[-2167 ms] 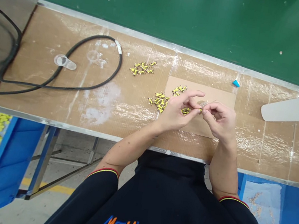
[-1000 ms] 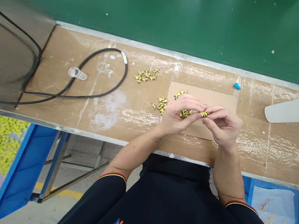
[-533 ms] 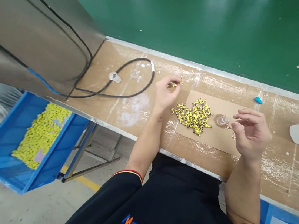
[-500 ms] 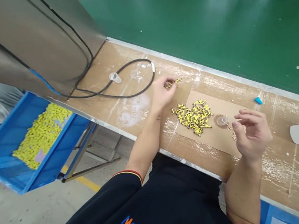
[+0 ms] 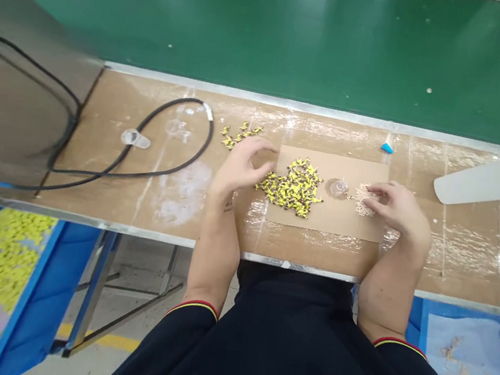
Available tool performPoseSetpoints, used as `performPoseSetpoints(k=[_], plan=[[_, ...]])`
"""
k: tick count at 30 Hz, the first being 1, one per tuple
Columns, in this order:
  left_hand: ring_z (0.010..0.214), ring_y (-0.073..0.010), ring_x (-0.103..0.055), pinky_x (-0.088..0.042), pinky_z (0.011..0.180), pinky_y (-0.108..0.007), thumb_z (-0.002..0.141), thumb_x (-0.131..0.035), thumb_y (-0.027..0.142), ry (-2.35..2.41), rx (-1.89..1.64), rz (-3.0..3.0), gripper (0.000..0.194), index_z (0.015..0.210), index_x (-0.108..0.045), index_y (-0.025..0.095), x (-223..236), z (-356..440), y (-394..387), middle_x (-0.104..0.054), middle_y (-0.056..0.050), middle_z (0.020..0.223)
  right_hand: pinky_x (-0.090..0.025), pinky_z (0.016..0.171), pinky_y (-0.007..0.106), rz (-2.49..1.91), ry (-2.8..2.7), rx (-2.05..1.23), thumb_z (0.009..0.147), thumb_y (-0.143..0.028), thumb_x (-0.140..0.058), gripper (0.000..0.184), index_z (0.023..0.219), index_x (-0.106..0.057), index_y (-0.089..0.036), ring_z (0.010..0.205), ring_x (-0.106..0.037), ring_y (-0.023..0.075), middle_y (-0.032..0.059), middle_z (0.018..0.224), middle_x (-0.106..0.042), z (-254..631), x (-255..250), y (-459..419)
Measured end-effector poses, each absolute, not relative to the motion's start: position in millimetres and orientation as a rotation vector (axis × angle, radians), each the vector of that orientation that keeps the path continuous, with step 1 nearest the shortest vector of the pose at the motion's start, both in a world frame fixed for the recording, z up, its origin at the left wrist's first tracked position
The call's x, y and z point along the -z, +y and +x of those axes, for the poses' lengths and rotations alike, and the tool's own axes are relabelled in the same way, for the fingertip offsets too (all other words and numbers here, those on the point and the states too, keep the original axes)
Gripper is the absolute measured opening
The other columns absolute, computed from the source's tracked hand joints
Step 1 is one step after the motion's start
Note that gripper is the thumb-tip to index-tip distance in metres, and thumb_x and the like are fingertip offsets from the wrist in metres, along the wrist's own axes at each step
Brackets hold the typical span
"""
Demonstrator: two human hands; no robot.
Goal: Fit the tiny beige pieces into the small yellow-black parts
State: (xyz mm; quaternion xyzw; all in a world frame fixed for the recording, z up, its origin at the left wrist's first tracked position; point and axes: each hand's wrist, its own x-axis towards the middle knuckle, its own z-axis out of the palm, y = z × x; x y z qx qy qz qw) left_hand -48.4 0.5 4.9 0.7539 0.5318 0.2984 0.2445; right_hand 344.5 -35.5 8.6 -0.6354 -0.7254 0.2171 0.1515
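Note:
My left hand (image 5: 243, 164) is at the left edge of a pile of small yellow-and-black pieces (image 5: 295, 185). Its thumb and fingers are curved and apart, and I see nothing between them. Beyond it lies a smaller group of the same yellow-and-black pieces (image 5: 242, 133). Over a heap of tiny beige pieces (image 5: 361, 199) reaches my right hand (image 5: 399, 211), its thumb and index finger parted at the heap. Between the two piles stands a small clear cup (image 5: 338, 189). A cardboard sheet (image 5: 333, 223) lies under the main pile, the cup and the beige heap.
A black cable (image 5: 158, 175) loops on the left of the table, with a clear plastic cup (image 5: 137, 139) on it. A white bottle (image 5: 486, 179) lies at right, a blue cap (image 5: 387, 148) behind the sheet. Blue crates (image 5: 57, 284) stand below the table edge.
The view has shifted. My left hand has come from the small yellow group toward the main pile. My right hand has lowered to the beige heap.

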Motion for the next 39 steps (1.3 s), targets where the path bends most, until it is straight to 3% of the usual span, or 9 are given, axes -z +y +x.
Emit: performPoseSetpoints(k=[4,8,14,22,27,30,35,39], plan=[[0.12,-0.0289,-0.063,-0.047,0.111,-0.049,0.089,-0.065,0.035,1.287,-0.458,2.205,0.034,0.12,-0.074,0.023,-8.3,-26.2,-7.7,-0.072,-0.009,0.124,-0.054,0.082,0.042,-1.825,-2.104,-0.691,0.077,-0.026,-0.074,0.009,0.082,-0.08,-0.022,0.078,-0.067,0.0222,0.0059,0.087,-0.076,338.5,-9.0,-33.7],[0.116,-0.029,-0.065,-0.05,0.107,-0.049,0.095,-0.059,0.029,1.338,-0.352,2.214,0.029,0.117,-0.077,0.024,-2.0,-9.8,-7.8,-0.072,-0.01,0.118,-0.051,0.075,0.037,-1.785,-2.093,-0.709,0.076,-0.02,-0.071,0.008,0.073,-0.078,-0.023,0.072,-0.065,0.0193,0.0031,0.08,-0.076,336.5,-11.3,-33.3],[0.103,-0.0224,-0.07,-0.055,0.098,-0.038,0.094,-0.053,0.016,1.318,-0.457,2.17,0.028,0.103,-0.079,0.02,4.2,-5.4,-5.2,-0.074,-0.009,0.106,-0.051,0.074,0.039,-1.751,-2.016,-0.665,0.077,-0.022,-0.073,0.007,0.073,-0.079,-0.023,0.073,-0.068,0.0218,0.0048,0.081,-0.079,340.0,-14.3,-34.4],[0.101,-0.0228,-0.069,-0.055,0.095,-0.039,0.095,-0.051,0.016,1.323,-0.465,2.195,0.024,0.096,-0.075,0.02,6.7,-5.8,-3.5,-0.073,-0.009,0.104,-0.052,0.065,0.036,-1.68,-1.779,-0.613,0.081,-0.023,-0.069,0.008,0.082,-0.077,-0.022,0.062,-0.064,0.0172,0.0035,0.081,-0.079,336.5,-22.5,-42.2],[0.102,-0.0232,-0.067,-0.054,0.095,-0.04,0.097,-0.051,0.019,1.316,-0.477,2.182,0.018,0.093,-0.069,0.019,4.8,-6.5,-3.1,-0.072,-0.01,0.104,-0.059,0.073,0.037,-1.49,-1.635,-0.648,0.084,-0.025,-0.072,0.004,0.086,-0.075,-0.022,0.078,-0.073,0.0192,0.0032,0.087,-0.08,326.1,-23.1,-45.0],[0.097,-0.0218,-0.067,-0.053,0.092,-0.038,0.097,-0.051,0.019,1.328,-0.493,2.16,0.015,0.094,-0.066,0.019,1.6,-10.0,-3.3,-0.073,-0.009,0.099,-0.062,0.075,0.037,-1.287,-1.541,-0.698,0.082,-0.024,-0.077,0.005,0.082,-0.072,-0.023,0.084,-0.076,0.0195,0.0024,0.086,-0.08,316.2,-24.4,-46.8],[0.086,-0.0185,-0.066,-0.052,0.083,-0.033,0.092,-0.051,0.016,1.373,-0.587,2.136,0.014,0.091,-0.065,0.018,-2.8,-14.0,-4.2,-0.073,-0.006,0.091,-0.063,0.068,0.034,-1.104,-1.467,-0.75,0.077,-0.02,-0.085,0.015,0.074,-0.071,-0.025,0.075,-0.076,0.0175,-0.0002,0.077,-0.078,305.0,-28.3,-49.3],[0.089,-0.0177,-0.068,-0.054,0.087,-0.033,0.093,-0.05,0.016,1.344,-0.712,2.122,0.019,0.098,-0.069,0.017,-5.3,-10.4,-6.2,-0.075,-0.007,0.097,-0.064,0.065,0.033,-1.081,-1.446,-0.765,0.076,-0.022,-0.089,0.019,0.091,-0.079,-0.028,0.073,-0.076,0.0165,-0.0018,0.079,-0.079,304.9,-27.8,-48.7]])
